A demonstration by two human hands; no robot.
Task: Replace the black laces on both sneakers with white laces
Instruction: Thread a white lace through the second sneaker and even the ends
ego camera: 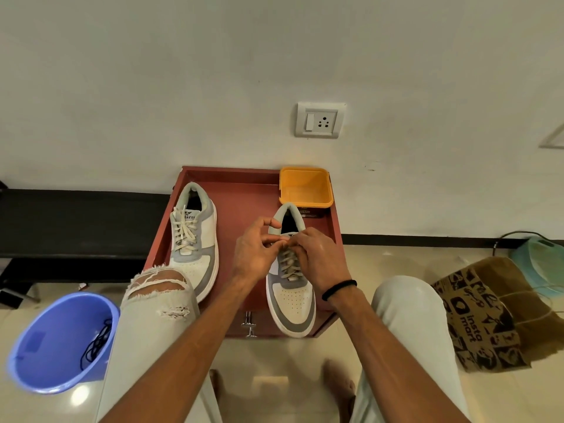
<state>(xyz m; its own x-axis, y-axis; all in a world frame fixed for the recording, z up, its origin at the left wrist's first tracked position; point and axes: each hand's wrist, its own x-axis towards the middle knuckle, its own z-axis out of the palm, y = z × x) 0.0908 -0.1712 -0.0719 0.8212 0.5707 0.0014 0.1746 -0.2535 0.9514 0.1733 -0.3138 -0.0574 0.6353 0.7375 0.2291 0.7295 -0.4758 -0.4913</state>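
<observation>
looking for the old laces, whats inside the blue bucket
A tangle of black laces lies inside the blue bucket, against its right wall. The person's knee covers the bucket's right rim, so anything more on that side cannot be seen.

Single head-worn view, forward and down, close above hands, perhaps slightly tilted.

Pale wall (152,71) with socket plate (319,120), glossy cream floor (274,377), black bench (76,221) at left
</observation>
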